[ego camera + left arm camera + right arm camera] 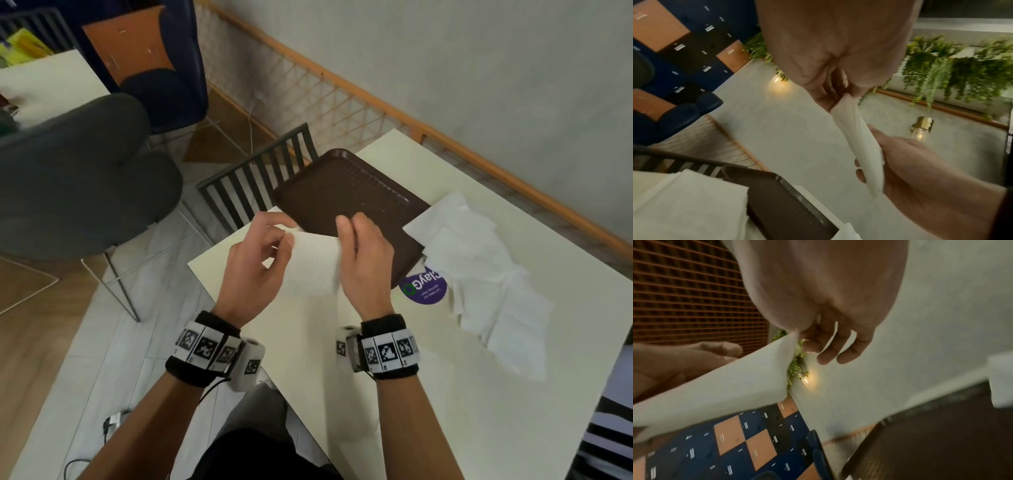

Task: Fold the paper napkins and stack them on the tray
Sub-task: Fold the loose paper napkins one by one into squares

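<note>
While raised, both hands point(308, 260) pinch one white napkin point(313, 262) between them.

Cream-white desk point(428, 359), rectangular, set at an angle beside a pale wall. Bears a dark brown tray point(346, 192) with textured floor, lying flat at the far corner and overhanging the far edge. Bears a loose heap of white paper napkins point(479, 267), unfolded and overlapping, just right of the tray, one napkin touching its rim. Bears a round purple sticker point(424, 286) with white lettering and a green ring mark, partly covered by tray and napkins.
</note>
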Tool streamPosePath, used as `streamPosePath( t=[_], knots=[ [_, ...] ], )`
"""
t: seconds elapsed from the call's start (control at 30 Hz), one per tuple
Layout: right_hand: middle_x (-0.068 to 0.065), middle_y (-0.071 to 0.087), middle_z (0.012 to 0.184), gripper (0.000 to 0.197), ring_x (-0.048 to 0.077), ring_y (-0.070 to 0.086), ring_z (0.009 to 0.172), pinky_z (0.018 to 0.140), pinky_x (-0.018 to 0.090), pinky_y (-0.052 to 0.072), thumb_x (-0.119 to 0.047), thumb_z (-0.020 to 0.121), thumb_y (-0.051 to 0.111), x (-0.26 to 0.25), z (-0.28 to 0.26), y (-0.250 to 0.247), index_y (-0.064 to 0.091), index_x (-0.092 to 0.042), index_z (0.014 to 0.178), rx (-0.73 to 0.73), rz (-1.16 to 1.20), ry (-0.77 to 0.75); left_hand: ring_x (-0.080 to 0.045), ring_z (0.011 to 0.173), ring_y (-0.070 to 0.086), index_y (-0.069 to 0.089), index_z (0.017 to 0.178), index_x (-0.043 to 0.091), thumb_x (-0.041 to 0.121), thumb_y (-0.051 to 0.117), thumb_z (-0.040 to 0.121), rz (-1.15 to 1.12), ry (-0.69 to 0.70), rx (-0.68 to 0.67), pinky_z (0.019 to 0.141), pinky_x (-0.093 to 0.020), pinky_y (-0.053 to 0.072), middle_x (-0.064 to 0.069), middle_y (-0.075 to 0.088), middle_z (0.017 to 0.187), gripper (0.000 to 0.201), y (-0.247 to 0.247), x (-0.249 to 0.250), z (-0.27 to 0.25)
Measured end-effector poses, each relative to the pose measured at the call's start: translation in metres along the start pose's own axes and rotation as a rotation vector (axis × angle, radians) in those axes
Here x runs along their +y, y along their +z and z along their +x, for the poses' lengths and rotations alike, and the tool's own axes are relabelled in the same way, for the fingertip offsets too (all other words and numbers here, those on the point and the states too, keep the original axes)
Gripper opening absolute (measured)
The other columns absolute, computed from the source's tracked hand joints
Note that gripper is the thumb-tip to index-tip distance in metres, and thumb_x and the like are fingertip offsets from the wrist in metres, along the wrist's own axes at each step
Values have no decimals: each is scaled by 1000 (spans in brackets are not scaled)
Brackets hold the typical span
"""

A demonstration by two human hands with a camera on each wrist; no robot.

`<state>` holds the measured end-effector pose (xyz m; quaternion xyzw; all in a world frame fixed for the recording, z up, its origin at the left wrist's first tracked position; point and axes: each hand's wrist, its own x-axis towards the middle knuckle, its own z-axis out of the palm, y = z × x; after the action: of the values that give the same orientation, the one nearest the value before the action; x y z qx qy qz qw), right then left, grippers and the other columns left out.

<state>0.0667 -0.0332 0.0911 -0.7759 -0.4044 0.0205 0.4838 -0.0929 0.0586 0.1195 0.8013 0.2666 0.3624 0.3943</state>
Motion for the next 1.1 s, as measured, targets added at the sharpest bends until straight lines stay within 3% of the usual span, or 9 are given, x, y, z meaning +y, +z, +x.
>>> streamPosePath(
  t=[0.1, 0.2, 0.33, 0.47, 0.63, 0.8, 0.93, 1.0, 1.1],
  knots=[
    [-2, 63, 79, 24, 6, 61, 68, 65, 23, 50, -40, 115, 51, 0, 9, 31, 45, -22, 99, -29, 301, 266, -17, 83, 69, 65, 111, 17, 9, 52, 111, 63, -80, 92, 68, -39, 58, 14, 71, 99, 15, -5, -42, 15],
    [0, 59, 80, 18, 3, 55, 62, 61, 19, 49, -21, 111, 60, 9, 11, 72, 43, -16, 110, -218, 327, 291, -21, 79, 65, 72, 114, 19, 8, 50, 111, 197, -169, 117, 70, -36, 54, 11, 71, 108, 24, 1, -91, 32],
    [6, 69, 98, 12, 16, 70, 85, 72, 23, 51, -7, 107, 59, 35, 13, 128, 51, -15, 111, -356, 89, 341, -27, 117, 64, 70, 128, 15, 13, 65, 104, 361, -351, -98, 108, -44, 51, -5, 64, 132, 25, 19, -164, 43],
    [19, 67, 125, 19, 37, 67, 115, 98, 46, 58, -11, 107, 55, 41, 8, 145, 53, -10, 125, -506, -75, 396, -42, 137, 46, 62, 141, 12, 23, 71, 101, 533, -441, -317, 119, -51, 39, -16, 47, 149, 43, 35, -192, 32],
    [12, 66, 119, 20, 31, 65, 109, 94, 45, 57, -19, 107, 61, 38, -3, 86, 56, -15, 126, -459, -163, 281, -46, 155, 16, 58, 143, 24, 33, 71, 100, 651, -392, -225, 121, -64, 27, -16, 21, 169, 45, 38, -160, 12],
    [4, 70, 111, 13, 33, 68, 105, 86, 46, 58, -25, 102, 62, 85, -51, -23, 56, -25, 114, -481, -335, 278, -39, 141, 42, 67, 131, 21, 23, 75, 97, 478, -265, -140, 111, -54, 39, -11, 53, 151, 34, 56, -110, -45],
    [7, 63, 130, 48, 34, 61, 124, 97, 43, 51, -28, 98, 71, 143, -104, -105, 49, -23, 140, -660, -622, 453, -31, 123, 55, 71, 120, 21, 13, 77, 95, 359, -235, -198, 103, -22, 30, -1, 68, 130, 27, 83, -74, -102],
    [7, 57, 137, 66, 35, 57, 129, 102, 49, 52, -32, 94, 78, 164, -129, -126, 42, -21, 148, -717, -732, 478, -27, 120, 56, 72, 119, 24, 14, 75, 97, 303, -275, -239, 101, -25, 36, 3, 69, 126, 24, 99, -59, -128],
    [4, 62, 125, 39, 34, 54, 126, 101, 47, 47, -33, 98, 69, 177, -152, -135, 55, -20, 132, -760, -694, 474, -18, 115, 60, 72, 119, 29, 24, 73, 100, 219, -303, -347, 102, -42, 53, 10, 70, 122, 20, 123, -42, -157]
  ],
)
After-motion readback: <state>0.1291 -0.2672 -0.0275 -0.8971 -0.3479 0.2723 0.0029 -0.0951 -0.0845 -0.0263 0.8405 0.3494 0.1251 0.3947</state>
